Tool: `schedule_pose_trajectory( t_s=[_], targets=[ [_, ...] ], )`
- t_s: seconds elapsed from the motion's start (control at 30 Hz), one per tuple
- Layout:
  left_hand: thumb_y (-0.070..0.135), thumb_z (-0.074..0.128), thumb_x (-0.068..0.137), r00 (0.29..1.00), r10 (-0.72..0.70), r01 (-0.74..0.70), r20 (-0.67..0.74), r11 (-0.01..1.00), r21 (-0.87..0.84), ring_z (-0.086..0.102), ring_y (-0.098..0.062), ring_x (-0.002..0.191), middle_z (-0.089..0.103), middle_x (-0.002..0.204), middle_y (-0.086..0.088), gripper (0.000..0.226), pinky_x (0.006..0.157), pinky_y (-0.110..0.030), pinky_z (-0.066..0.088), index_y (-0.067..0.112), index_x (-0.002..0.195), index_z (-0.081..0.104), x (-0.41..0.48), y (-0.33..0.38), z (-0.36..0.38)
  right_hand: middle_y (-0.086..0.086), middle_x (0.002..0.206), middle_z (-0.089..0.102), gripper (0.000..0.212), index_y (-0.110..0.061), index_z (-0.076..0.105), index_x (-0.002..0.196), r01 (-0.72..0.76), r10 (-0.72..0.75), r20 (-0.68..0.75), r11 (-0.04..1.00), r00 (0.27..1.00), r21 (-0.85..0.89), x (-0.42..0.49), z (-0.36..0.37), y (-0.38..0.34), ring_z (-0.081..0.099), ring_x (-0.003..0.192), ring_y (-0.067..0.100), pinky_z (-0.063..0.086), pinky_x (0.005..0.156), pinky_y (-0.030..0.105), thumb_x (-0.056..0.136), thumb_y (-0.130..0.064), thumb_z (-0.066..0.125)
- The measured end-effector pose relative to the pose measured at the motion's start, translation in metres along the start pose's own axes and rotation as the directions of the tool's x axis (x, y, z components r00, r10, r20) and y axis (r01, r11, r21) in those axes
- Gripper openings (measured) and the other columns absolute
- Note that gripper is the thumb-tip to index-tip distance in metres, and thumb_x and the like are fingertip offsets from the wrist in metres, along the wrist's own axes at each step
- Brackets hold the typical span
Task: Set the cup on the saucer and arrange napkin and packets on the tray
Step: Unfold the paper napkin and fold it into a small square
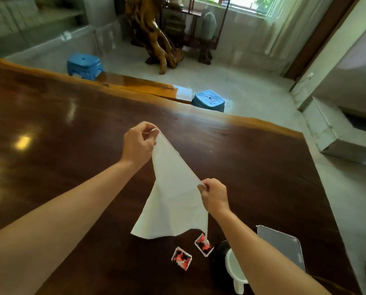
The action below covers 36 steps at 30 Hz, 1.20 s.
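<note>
Both hands are up off the wooden table (pixel 71 145) with the white napkin (pixel 173 199) stretched between them. The left hand (pixel 138 143) pinches one corner between thumb and fingertips at the far end; the right hand (pixel 215 195) pinches another corner nearer and to the right. The taut top edge runs diagonally from far-left to near-right, and the rest of the cloth hangs loose below it, its lower hem floating just above the table.

What the next move depends on, I'd say, is where the tray lies from that cloth. The metal mesh tray (pixel 284 243) sits down at the near right, beyond the right forearm, so the napkin must travel right and toward the person to land on it. The right hand is clearly the nearer one; the left would have to cross over.

The white cup (pixel 233 267) sits on a dark round saucer (pixel 219 252) just left of the tray, partly hidden by the right forearm, so I can't tell how squarely it sits. Two red, black and white packets (pixel 181 258) (pixel 203 245) lie flat on the table, just left of the saucer and below the napkin's hem, neither on the tray yet.

The packets carry printed graphics, but no lettering is legible from here. No other labels or writing show.
</note>
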<state>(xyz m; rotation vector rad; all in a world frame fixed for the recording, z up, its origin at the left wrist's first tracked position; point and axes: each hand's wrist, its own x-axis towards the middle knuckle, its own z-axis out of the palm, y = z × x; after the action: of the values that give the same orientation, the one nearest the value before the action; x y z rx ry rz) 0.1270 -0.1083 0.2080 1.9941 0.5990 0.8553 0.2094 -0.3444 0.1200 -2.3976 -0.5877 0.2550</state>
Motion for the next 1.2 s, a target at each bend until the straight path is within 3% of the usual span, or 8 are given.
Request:
schedule_pose_trajectory(
  t_s=[0.13,0.33,0.53,0.63,0.73,0.97,1.1,1.2],
  targets=[
    [0.022,0.064,0.096,0.997,0.011,-0.013,-0.071,1.000,-0.029,0.068,0.000,0.064,0.068,0.080,0.005,0.010,0.060,-0.009,0.052,0.014,0.098,0.069,0.016,0.016,-0.023,0.000,0.088,0.056,0.013,-0.008,0.069,0.087,0.034,-0.035,-0.088,0.999,0.996,-0.015,0.017,-0.032,-0.003,0.051,0.074,0.012,0.034,0.061,0.013,0.097,-0.012,0.061],
    [0.024,0.060,0.098,0.988,0.037,-0.043,-0.149,0.998,-0.035,0.069,-0.009,0.074,0.068,0.088,0.000,0.016,0.063,-0.010,0.054,0.011,0.104,0.068,0.036,0.032,-0.050,0.006,0.085,0.059,0.018,-0.005,0.071,0.086,0.101,-0.113,-0.224,0.993,0.968,-0.064,0.058,-0.085,-0.014,0.057,0.078,0.023,0.039,0.068,0.029,0.095,-0.018,0.064],
    [0.029,0.056,0.100,0.970,0.016,-0.012,-0.243,1.000,0.019,0.067,-0.007,0.076,0.069,0.096,-0.002,0.023,0.066,-0.014,0.050,0.011,0.109,0.066,0.049,0.031,-0.071,0.015,0.082,0.066,0.015,0.001,0.066,0.083,0.306,-0.326,-0.476,0.944,0.817,-0.120,0.077,-0.121,-0.047,0.054,0.070,0.020,0.044,0.066,0.029,0.095,-0.008,0.064],
    [0.028,0.055,0.101,0.952,-0.036,0.045,-0.305,0.999,0.024,0.069,-0.015,0.085,0.070,0.100,-0.006,0.023,0.072,-0.021,0.054,0.009,0.111,0.066,0.058,0.022,-0.083,0.016,0.088,0.070,0.005,0.003,0.071,0.090,0.326,-0.378,-0.447,0.926,0.810,-0.192,0.081,-0.128,-0.047,0.062,0.074,0.025,0.045,0.072,0.025,0.091,0.002,0.066],
    [0.024,0.055,0.101,0.945,-0.089,0.124,-0.316,0.988,0.092,0.070,-0.018,0.082,0.071,0.097,-0.008,0.021,0.071,-0.023,0.053,0.008,0.108,0.067,0.064,0.004,-0.091,0.016,0.085,0.069,0.009,0.001,0.073,0.086,0.259,-0.327,-0.358,0.939,0.875,-0.226,0.090,-0.125,-0.030,0.064,0.078,0.032,0.048,0.073,0.031,0.086,0.006,0.066],
    [0.017,0.065,0.095,0.974,-0.057,0.127,-0.221,0.939,0.319,0.069,-0.026,0.091,0.075,0.101,-0.011,0.017,0.080,-0.028,0.050,0.006,0.104,0.075,0.096,-0.007,-0.098,0.015,0.091,0.074,0.015,-0.008,0.078,0.090,0.212,-0.323,-0.277,0.907,0.905,-0.365,0.129,-0.137,-0.045,0.067,0.085,0.037,0.053,0.076,0.038,0.087,-0.002,0.065],
    [0.017,0.068,0.093,0.970,-0.048,0.087,-0.239,0.984,0.158,0.064,-0.007,0.055,0.072,0.091,-0.008,0.018,0.050,-0.009,0.049,0.007,0.107,0.076,0.141,0.018,-0.108,0.017,0.091,0.074,0.019,-0.008,0.078,0.093,0.255,-0.392,-0.318,0.883,0.863,-0.395,0.161,-0.184,-0.081,0.066,0.083,0.038,0.055,0.075,0.042,0.087,0.000,0.062],
    [0.020,0.071,0.092,0.962,-0.097,0.091,-0.254,0.995,-0.035,0.060,-0.005,0.044,0.073,0.086,-0.011,0.016,0.044,-0.013,0.051,0.013,0.105,0.077,0.166,0.035,-0.116,0.014,0.094,0.075,0.019,-0.008,0.078,0.096,0.283,-0.426,-0.418,0.888,0.803,-0.362,0.172,-0.214,-0.099,0.068,0.087,0.034,0.053,0.081,0.037,0.088,-0.002,0.063]
  ],
)
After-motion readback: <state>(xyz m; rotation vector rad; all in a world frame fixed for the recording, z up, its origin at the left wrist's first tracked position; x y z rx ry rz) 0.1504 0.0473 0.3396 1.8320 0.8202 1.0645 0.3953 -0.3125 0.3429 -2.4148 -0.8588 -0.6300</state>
